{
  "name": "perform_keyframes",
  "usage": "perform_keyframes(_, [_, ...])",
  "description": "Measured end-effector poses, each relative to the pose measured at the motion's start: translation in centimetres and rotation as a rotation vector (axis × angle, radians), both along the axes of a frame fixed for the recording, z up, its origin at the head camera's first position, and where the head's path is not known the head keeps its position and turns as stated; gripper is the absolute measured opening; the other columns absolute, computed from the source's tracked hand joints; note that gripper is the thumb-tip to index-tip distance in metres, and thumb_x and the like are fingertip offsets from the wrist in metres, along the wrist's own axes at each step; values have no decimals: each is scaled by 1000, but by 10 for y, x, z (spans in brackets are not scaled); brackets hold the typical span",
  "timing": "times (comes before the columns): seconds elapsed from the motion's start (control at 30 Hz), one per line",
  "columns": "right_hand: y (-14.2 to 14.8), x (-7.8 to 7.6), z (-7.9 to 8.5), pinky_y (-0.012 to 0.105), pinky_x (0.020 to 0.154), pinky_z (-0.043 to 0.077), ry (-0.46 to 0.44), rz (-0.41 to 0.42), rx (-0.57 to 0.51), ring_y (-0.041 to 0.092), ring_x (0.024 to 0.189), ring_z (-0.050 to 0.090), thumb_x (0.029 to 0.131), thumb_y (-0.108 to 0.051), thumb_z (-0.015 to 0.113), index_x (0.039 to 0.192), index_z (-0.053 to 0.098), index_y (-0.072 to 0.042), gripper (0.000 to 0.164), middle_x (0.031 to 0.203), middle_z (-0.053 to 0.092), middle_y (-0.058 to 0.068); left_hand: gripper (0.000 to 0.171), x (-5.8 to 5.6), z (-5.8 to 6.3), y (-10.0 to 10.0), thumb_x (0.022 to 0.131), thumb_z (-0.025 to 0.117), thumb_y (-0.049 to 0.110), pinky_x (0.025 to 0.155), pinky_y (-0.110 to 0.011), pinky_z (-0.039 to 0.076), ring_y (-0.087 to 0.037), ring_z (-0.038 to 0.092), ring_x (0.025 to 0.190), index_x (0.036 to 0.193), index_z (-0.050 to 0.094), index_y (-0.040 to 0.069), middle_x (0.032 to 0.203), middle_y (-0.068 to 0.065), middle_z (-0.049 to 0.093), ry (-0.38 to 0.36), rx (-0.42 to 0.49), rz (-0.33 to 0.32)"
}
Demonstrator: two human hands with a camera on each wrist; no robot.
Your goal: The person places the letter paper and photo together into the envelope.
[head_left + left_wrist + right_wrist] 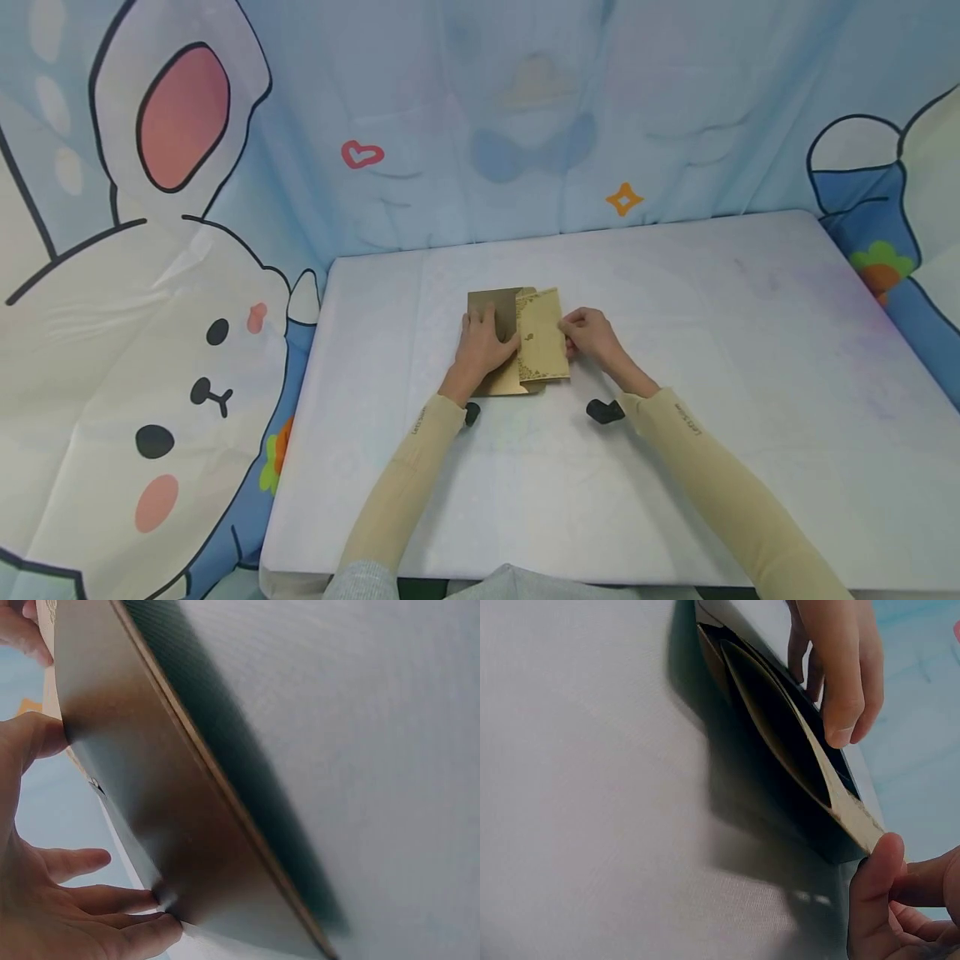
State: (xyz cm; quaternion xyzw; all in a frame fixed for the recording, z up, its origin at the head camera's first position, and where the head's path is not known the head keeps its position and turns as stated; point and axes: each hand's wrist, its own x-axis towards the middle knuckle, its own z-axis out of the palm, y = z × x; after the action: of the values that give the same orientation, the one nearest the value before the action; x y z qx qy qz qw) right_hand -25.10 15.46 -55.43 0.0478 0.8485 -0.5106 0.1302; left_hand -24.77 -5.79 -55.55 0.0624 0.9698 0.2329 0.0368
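Observation:
A gold-brown paper envelope (pixel 507 313) lies on the table in the head view. From its right side sticks out a folded cream card (pixel 543 337) with ornate printed corners. My left hand (pixel 482 346) rests on the envelope, fingers spread and fairly straight, its thumb reaching the card's left edge. The card's right edge is pinched between the thumb and fingers of my right hand (pixel 596 335). In the right wrist view, the envelope's mouth (pixel 712 664) gapes around the card, which bows apart at its fold. The part of the card inside the envelope is hidden.
A white cloth covers the table (pixel 712 333). Behind it hangs a light blue curtain (pixel 450 192) printed with cartoon figures. Small black pieces (pixel 604 411) sit by both wrists, and beige sleeves (pixel 720 475) cover the forearms.

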Motion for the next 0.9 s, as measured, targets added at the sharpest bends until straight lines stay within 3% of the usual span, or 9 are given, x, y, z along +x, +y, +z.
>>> perform_keyframes(0.5, [-1, -3, -4, 33, 56, 52, 1, -28, -23, 18, 55, 60, 95, -22, 49, 107, 54, 1, 26, 72, 60, 10, 74, 3, 3, 0, 87, 52, 48, 106, -47, 33, -42, 21, 137, 144, 25, 10, 148, -28, 19, -4, -6, -10])
perform_keyframes(0.9, [-7, -2, -3, 35, 52, 52, 82, -25, 8, 25, 54, 61, 95, -21, 49, 103, 52, -1, 22, 71, 60, 16, 73, 2, 5, -1, 87, 51, 48, 107, -46, 30, -42, 20, 137, 145, 23, 12, 149, -26, 17, -21, -10, -12])
